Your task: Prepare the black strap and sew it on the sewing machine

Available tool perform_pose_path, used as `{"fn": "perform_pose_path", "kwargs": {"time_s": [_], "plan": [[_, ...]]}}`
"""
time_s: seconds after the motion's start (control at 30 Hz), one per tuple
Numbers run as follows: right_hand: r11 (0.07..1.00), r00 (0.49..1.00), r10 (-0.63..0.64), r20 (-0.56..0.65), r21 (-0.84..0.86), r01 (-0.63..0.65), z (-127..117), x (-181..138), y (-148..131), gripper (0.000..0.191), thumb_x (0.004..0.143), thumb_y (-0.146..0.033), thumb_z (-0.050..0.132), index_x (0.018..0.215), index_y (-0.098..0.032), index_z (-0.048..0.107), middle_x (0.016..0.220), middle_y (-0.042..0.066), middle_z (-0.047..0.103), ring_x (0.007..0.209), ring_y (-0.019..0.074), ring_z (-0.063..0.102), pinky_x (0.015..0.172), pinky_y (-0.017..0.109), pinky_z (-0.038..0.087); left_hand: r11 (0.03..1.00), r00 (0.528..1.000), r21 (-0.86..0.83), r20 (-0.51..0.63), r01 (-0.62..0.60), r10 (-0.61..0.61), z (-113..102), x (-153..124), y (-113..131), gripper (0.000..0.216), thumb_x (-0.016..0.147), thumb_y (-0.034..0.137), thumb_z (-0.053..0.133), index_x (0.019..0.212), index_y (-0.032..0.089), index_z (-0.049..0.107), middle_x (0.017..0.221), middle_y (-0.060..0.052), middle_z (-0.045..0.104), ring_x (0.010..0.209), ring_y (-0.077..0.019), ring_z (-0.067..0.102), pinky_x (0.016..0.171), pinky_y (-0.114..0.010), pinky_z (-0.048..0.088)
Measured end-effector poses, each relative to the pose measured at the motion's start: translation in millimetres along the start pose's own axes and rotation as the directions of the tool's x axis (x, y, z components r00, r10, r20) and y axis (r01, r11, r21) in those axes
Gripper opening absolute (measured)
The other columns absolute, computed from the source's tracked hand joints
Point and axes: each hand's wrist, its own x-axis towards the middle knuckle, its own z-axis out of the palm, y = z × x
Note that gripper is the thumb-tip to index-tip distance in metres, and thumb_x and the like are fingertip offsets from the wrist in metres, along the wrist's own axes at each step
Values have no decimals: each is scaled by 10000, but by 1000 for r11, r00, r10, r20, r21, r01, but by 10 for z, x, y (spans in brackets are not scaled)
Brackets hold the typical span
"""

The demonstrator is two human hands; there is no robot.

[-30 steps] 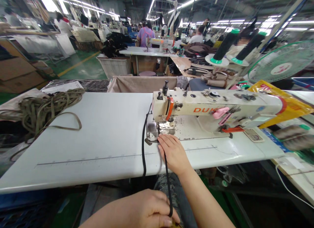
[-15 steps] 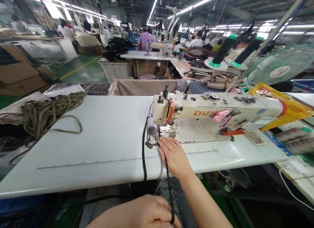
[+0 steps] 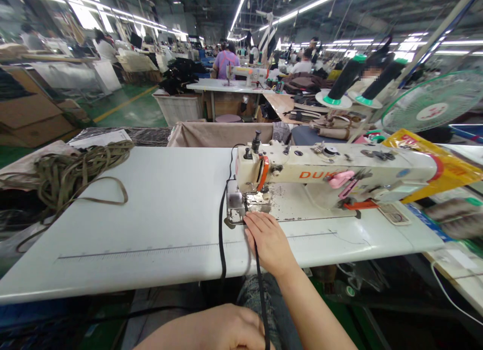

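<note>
A narrow black strap [image 3: 261, 299] runs from the sewing machine [image 3: 287, 166] down over the table's front edge. My right hand [image 3: 269, 239] lies flat on it just in front of the presser foot, fingers stretched and close together, pressing it to the table. Low in the view, my left hand [image 3: 237, 327] is curled around the strap's lower part; its fingertips are cut off by the frame. Another length of black strap [image 3: 222, 234] comes past the left of the machine head and hangs over the edge.
A heap of olive webbing [image 3: 71, 176] lies on the table's left end. Two black thread cones [image 3: 344, 81] and a green fan [image 3: 430, 106] stand behind the machine. A yellow plastic bag [image 3: 449, 161] lies at right. People work at other tables behind.
My left hand has sunk slightly, and its fingers have slipped partly below the frame. The right hand stays nearly in place. The camera view has shifted very slightly.
</note>
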Motion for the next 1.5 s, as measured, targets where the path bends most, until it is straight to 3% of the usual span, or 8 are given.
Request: {"fn": "perform_pose_path", "kwargs": {"time_s": [0.2, 0.37, 0.5, 0.7, 0.93, 1.17, 1.27, 1.5], "plan": [[1000, 1000, -12, -13, 4, 12, -14, 3, -8, 322, 1027, -222, 533, 1302, -151, 685, 1361, 133, 704, 1254, 271, 640, 1112, 495, 496, 997, 993, -5, -86, 76, -76, 5, -6, -63, 313, 1042, 403, 529, 1162, 232, 763, 1133, -86, 760, 1057, -223, 707, 976, -268, 539], [1000, 1000, -6, -17, 5, 6, -26, 1, -17, 317, 1032, -229, 525, 1287, -142, 692, 1348, 136, 711, 1238, 280, 648, 1103, 501, 501, 972, 938, -5, -259, 237, -230, -10, -39, -173, 282, 968, 258, 602, 1212, 193, 727, 1200, -115, 715, 1140, -246, 669, 1069, -338, 509], [1000, 1000, -5, -10, 3, 5, -23, 4, -18, 318, 1040, -258, 527, 1285, -143, 694, 1358, 140, 706, 1238, 283, 651, 1100, 504, 502, 967, 943, -12, -218, 256, -253, -43, -81, -112, 333, 972, 256, 587, 1267, 185, 724, 1207, -128, 696, 1120, -242, 674, 1052, -324, 514], [1000, 1000, -7, -18, 4, 7, -15, 1, -6, 315, 1046, -270, 531, 1285, -151, 696, 1364, 129, 706, 1246, 281, 650, 1108, 500, 494, 992, 991, 11, -44, 125, -124, -29, -106, -71, 344, 1023, 376, 544, 1247, 232, 763, 1110, -107, 759, 1077, -240, 697, 1000, -291, 533], [1000, 1000, -1, -9, 19, 1, -20, -4, 6, 326, 1049, -289, 528, 1293, -149, 692, 1374, 129, 699, 1260, 285, 640, 1108, 495, 495, 966, 955, 18, -159, 257, -251, 9, -174, -260, 334, 988, 339, 584, 1256, 213, 739, 1168, -127, 736, 1105, -253, 690, 1025, -327, 532], [1000, 1000, -10, -2, 16, 10, 0, -6, 21, 327, 1045, -297, 533, 1298, -166, 693, 1373, 132, 699, 1261, 283, 642, 1105, 504, 503, 990, 986, -41, -89, 138, -141, 97, -215, -325, 373, 1019, 418, 534, 1211, 216, 781, 1105, -108, 772, 1091, -239, 699, 1024, -301, 530], [1000, 1000, -18, -2, 12, 18, 1, -8, 23, 329, 1047, -295, 527, 1294, -155, 694, 1353, 134, 710, 1252, 284, 647, 1097, 500, 510, 981, 972, -7, -136, 194, -193, 105, -239, -358, 357, 1018, 391, 531, 1218, 212, 767, 1131, -111, 764, 1094, -240, 698, 1020, -307, 530], [999, 999, -42, -5, 9, 42, 3, -17, 45, 353, 1063, -332, 495, 1267, -135, 705, 1337, 143, 717, 1231, 291, 656, 1070, 497, 527, 934, 922, 134, -254, 331, -291, 245, -402, -830, 288, 1011, 338, 539, 1208, 256, 732, 1161, -89, 713, 1070, -224, 689, 1006, -297, 530]]}}
